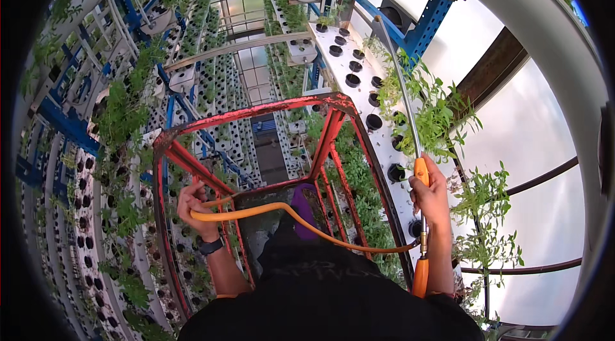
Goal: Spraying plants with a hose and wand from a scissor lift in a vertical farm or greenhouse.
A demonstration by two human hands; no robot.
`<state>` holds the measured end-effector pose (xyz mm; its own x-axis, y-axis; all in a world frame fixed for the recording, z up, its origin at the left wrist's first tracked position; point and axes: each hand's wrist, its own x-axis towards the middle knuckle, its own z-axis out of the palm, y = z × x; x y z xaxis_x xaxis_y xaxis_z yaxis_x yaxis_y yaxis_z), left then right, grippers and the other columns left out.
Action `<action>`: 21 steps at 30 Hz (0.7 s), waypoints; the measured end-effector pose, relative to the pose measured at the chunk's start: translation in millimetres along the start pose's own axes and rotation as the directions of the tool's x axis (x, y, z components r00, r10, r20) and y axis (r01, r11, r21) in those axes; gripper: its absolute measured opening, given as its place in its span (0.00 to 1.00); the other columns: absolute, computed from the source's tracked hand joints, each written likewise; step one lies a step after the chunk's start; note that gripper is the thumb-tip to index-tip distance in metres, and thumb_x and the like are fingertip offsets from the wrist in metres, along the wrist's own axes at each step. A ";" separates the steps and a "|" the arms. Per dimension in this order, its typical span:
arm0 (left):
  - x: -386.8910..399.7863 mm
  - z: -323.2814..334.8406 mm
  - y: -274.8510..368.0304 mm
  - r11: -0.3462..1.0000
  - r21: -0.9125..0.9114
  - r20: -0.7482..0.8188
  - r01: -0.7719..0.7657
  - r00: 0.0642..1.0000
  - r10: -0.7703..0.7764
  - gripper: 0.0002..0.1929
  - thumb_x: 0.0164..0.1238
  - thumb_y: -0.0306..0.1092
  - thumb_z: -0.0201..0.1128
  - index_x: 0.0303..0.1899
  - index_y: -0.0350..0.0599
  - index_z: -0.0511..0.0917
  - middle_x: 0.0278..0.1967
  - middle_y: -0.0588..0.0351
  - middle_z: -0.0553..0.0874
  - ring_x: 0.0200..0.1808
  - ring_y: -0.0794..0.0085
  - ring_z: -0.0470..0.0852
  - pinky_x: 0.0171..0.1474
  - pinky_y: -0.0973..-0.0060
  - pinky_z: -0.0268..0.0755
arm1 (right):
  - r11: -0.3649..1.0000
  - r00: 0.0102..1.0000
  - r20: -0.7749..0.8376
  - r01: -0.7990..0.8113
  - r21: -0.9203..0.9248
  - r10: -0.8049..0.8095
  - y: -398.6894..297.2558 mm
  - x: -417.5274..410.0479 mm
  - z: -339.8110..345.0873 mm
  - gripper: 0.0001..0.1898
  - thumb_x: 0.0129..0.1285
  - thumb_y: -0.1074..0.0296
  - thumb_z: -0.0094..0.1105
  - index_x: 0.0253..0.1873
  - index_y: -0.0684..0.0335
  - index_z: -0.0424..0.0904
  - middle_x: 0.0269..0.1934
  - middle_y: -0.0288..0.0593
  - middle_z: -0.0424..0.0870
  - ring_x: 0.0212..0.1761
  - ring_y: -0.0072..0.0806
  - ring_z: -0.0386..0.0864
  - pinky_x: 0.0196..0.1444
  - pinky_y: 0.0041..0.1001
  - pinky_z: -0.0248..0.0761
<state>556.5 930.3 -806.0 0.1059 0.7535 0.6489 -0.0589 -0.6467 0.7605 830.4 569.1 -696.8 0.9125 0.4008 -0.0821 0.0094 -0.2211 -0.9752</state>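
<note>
My right hand (431, 192) grips the orange handle of a long metal spray lance (403, 86). Its thin tube slants up and away over a white growing channel (338, 65), ending in a small brass-coloured nozzle (378, 18). Below the grip, a second orange handle section (420, 276) lies along my forearm. An orange hose (269, 207) joins the lance near a brass fitting (423, 240) and crosses in front of my body. Its bend is held in my left hand (194, 206), whose fingers are curled; a dark watch (209, 246) is on that wrist.
A chipped red metal railing (250, 113) surrounds the platform where I stand. Leafy plants (432, 115) and black net cups (374, 122) line the right-hand channel. Blue perforated posts (427, 24) carry racks. More planted channels (91, 225) run along the left, with a narrow aisle (269, 149) far below.
</note>
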 end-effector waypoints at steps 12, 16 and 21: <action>87.2 147.9 -58.7 0.230 0.005 0.920 0.973 0.086 -0.383 0.22 0.77 0.43 0.56 0.20 0.49 0.66 0.15 0.67 0.65 0.16 0.84 0.58 0.22 0.82 0.50 | 0.982 0.991 -0.003 0.134 -0.133 -0.136 -53.5 202.9 158.7 0.31 0.60 0.78 0.61 0.70 0.72 0.64 0.41 0.41 0.81 0.34 0.21 0.77 0.39 0.21 0.72; 94.2 197.7 -28.4 0.244 0.030 0.953 0.969 0.045 -0.298 0.20 0.82 0.49 0.43 0.35 0.45 0.73 0.24 0.56 0.80 0.20 0.80 0.72 0.25 0.85 0.61 | 0.986 0.984 -0.076 0.158 -0.058 -0.162 -45.9 268.8 240.5 0.32 0.57 0.72 0.64 0.67 0.71 0.67 0.41 0.46 0.83 0.37 0.25 0.80 0.41 0.24 0.73; 123.9 219.9 -20.8 0.203 0.052 0.925 0.978 0.030 -0.378 0.24 0.82 0.54 0.35 0.42 0.42 0.71 0.33 0.42 0.86 0.29 0.69 0.85 0.30 0.77 0.75 | 0.974 0.947 -0.267 0.210 0.089 -0.179 -34.1 315.6 353.9 0.28 0.60 0.72 0.62 0.66 0.65 0.64 0.37 0.46 0.81 0.30 0.25 0.78 0.33 0.26 0.71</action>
<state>789.2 1010.9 -746.8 0.9438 0.1573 -0.2906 0.1427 0.5990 0.7879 973.3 1017.8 -762.2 0.9715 0.1821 0.1520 0.1639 -0.0522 -0.9851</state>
